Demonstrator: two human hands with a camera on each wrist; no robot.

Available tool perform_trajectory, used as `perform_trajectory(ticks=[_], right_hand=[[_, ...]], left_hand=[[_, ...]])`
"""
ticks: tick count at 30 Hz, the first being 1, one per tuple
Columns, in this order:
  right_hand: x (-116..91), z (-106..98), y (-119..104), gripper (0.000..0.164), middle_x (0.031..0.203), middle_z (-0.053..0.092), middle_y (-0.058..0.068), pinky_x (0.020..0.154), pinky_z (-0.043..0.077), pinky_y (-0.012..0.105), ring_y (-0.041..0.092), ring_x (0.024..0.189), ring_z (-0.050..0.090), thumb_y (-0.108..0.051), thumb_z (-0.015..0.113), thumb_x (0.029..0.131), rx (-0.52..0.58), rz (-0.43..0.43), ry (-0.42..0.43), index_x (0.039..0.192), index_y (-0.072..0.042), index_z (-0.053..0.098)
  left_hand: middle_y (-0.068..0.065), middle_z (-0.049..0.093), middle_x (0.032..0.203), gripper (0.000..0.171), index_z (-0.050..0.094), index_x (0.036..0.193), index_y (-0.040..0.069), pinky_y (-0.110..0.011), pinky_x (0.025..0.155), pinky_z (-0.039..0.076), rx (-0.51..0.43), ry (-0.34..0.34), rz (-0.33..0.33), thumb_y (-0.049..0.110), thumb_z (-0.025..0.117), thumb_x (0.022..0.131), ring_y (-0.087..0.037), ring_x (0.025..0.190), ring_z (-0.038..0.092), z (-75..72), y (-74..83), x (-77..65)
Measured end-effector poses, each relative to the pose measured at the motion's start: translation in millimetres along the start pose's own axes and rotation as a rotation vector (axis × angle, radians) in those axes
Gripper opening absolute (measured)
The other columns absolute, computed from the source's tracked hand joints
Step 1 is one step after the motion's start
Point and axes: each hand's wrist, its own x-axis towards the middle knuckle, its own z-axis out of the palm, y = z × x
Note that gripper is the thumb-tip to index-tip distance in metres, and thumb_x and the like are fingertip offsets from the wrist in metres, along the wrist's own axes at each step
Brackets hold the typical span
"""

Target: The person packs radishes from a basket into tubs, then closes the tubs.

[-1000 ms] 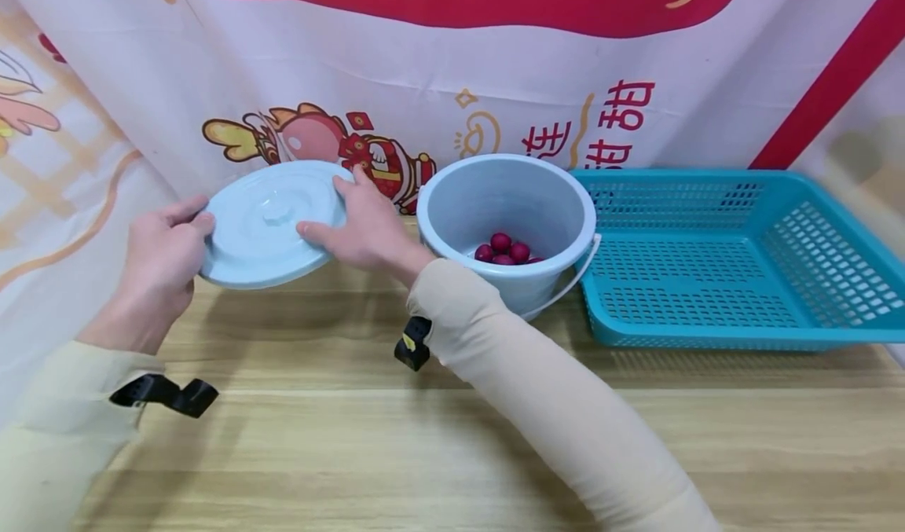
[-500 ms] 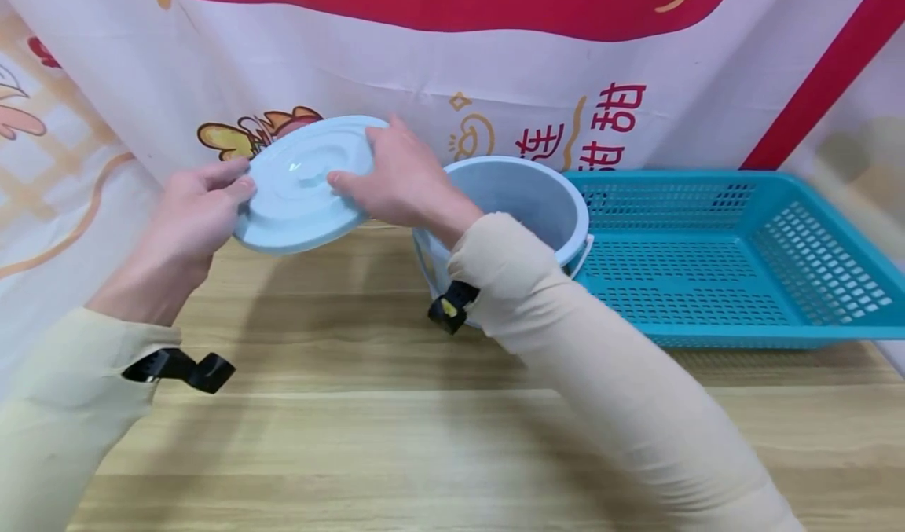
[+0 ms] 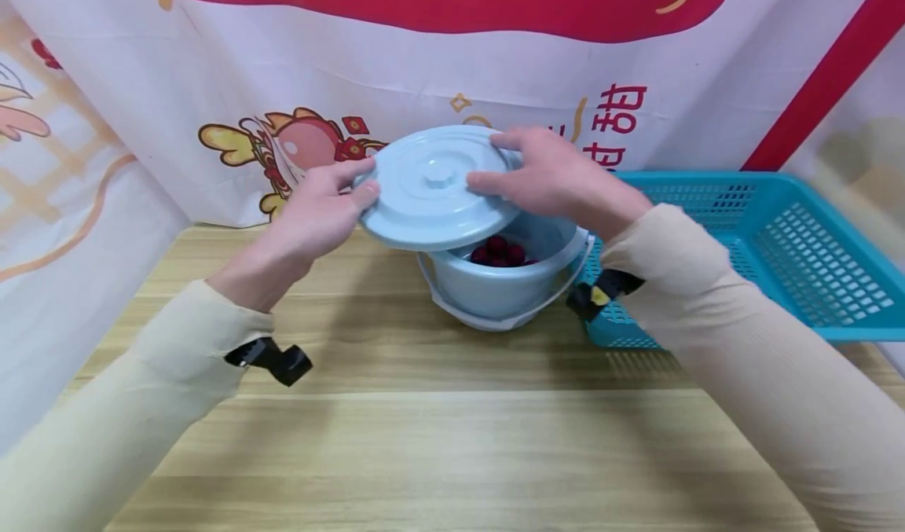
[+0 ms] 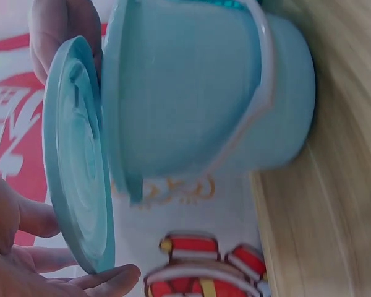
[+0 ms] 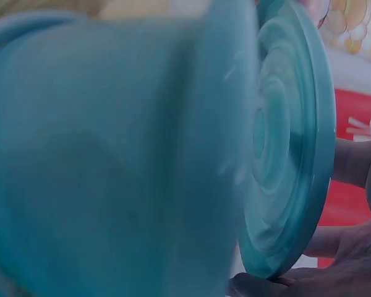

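A round light-blue lid with a small central knob is held between both hands, tilted over the left part of the bucket's mouth. My left hand grips its left edge, thumb on top and fingers beneath, as the left wrist view shows. The right hand pinches the opposite edge, thumb on the upper face. Below stands the light-blue bucket, its white handle hanging down in front. Several dark red balls lie inside, partly covered by the lid. In the right wrist view the lid's ridged underside faces the bucket rim.
A teal perforated basket stands right of the bucket, partly behind the right forearm. A printed white and red cloth hangs behind. The wooden table stretches in front.
Both hands have carried the lid rightward, from left of the bucket to over its mouth. The bucket and basket have stayed in place.
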Motion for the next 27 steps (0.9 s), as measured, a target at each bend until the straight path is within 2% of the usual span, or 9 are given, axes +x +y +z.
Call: perform_trajectory(ticks=[4, 8, 11, 13, 18, 23, 27], right_hand=[[-1.9, -5.6, 21.3, 0.088, 0.164, 0.023, 0.006, 0.105, 0.044, 0.057, 0.031, 0.145, 0.027, -0.055, 0.066, 0.087, -0.019, 0.044, -0.014, 0.158, -0.033, 0.019], [-4.3, -7.1, 34.2, 0.089, 0.163, 0.025, 0.009, 0.105, 0.044, 0.058, 0.034, 0.144, 0.028, -0.057, 0.066, 0.086, -0.027, 0.065, -0.023, 0.158, -0.036, 0.017], [-6.9, -8.0, 40.1, 0.089, 0.162, 0.025, 0.01, 0.105, 0.043, 0.06, 0.036, 0.144, 0.028, -0.058, 0.065, 0.086, -0.05, 0.06, -0.02, 0.158, -0.035, 0.017], [-9.1, -8.7, 43.9, 0.089, 0.162, 0.026, 0.012, 0.105, 0.043, 0.06, 0.037, 0.143, 0.028, -0.059, 0.065, 0.086, -0.074, 0.052, -0.02, 0.158, -0.034, 0.018], [-14.4, -9.1, 55.5, 0.091, 0.161, 0.028, 0.014, 0.103, 0.044, 0.061, 0.039, 0.142, 0.03, -0.061, 0.066, 0.084, -0.121, 0.041, -0.035, 0.158, -0.032, 0.02], [-15.7, -6.5, 65.6, 0.096, 0.164, 0.022, 0.013, 0.105, 0.039, 0.067, 0.041, 0.146, 0.024, -0.063, 0.065, 0.083, -0.142, 0.025, -0.056, 0.159, -0.029, 0.018], [-14.8, -5.2, 71.3, 0.098, 0.165, 0.019, 0.013, 0.106, 0.036, 0.069, 0.042, 0.147, 0.022, -0.067, 0.063, 0.082, -0.192, -0.007, -0.042, 0.159, -0.027, 0.018]], left_hand=[[-0.003, 0.035, 0.159, 0.053, 0.034, 0.155, 0.022, -0.043, 0.114, 0.036, 0.021, -0.041, 0.01, 0.031, 0.046, 0.104, -0.02, 0.14, 0.04, 16.7, 7.7, 4.5], [-0.003, 0.036, 0.159, 0.052, 0.036, 0.154, 0.022, -0.045, 0.118, 0.033, 0.043, -0.063, 0.029, 0.03, 0.048, 0.104, -0.02, 0.144, 0.037, 28.8, 10.9, 6.4], [-0.002, 0.037, 0.159, 0.052, 0.036, 0.154, 0.023, -0.046, 0.119, 0.031, 0.073, -0.07, 0.046, 0.033, 0.048, 0.104, -0.019, 0.146, 0.034, 35.2, 13.0, 5.2], [-0.001, 0.036, 0.159, 0.053, 0.036, 0.154, 0.024, -0.046, 0.117, 0.034, 0.094, -0.073, 0.055, 0.035, 0.047, 0.103, -0.018, 0.145, 0.034, 39.2, 14.5, 3.7], [0.0, 0.035, 0.16, 0.056, 0.035, 0.154, 0.02, -0.045, 0.118, 0.034, 0.15, -0.074, 0.126, 0.039, 0.047, 0.103, -0.018, 0.147, 0.031, 50.4, 16.7, -0.2], [-0.004, 0.028, 0.163, 0.06, 0.033, 0.155, 0.015, -0.045, 0.121, 0.028, 0.242, -0.062, 0.207, 0.041, 0.047, 0.103, -0.022, 0.151, 0.024, 58.7, 14.4, -2.6], [-0.008, 0.025, 0.164, 0.063, 0.034, 0.155, 0.016, -0.051, 0.121, 0.025, 0.36, -0.046, 0.241, 0.048, 0.044, 0.102, -0.028, 0.151, 0.023, 59.9, 11.4, -0.7]])
